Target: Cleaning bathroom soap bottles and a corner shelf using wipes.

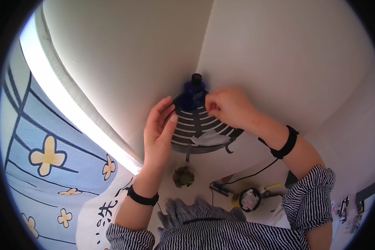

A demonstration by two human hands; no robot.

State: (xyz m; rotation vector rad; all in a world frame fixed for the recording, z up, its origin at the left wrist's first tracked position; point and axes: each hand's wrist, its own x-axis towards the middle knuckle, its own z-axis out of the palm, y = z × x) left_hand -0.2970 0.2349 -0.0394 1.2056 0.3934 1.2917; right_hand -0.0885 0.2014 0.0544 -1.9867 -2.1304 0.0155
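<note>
A dark blue bottle [193, 95] with a black cap stands upright at the back of a dark grey slatted corner shelf [183, 130]. My left hand [159, 127] is at the shelf's left edge, thumb and fingers apart, with nothing in it. To the right of the bottle is my right hand [231, 107], its fingers curled in close beside the bottle. Whatever those fingers hold, if anything, is hidden. A flat light grey piece [211, 138], perhaps cloth, lies at the front of the shelf.
Two light walls meet behind the shelf; hooks [229, 149] hang from its front rim. A blue flowered curtain [50, 156] hangs at left. Below are a small green-brown object [183, 176], a dark round bin [250, 199] with pale contents, and a black cable [254, 174].
</note>
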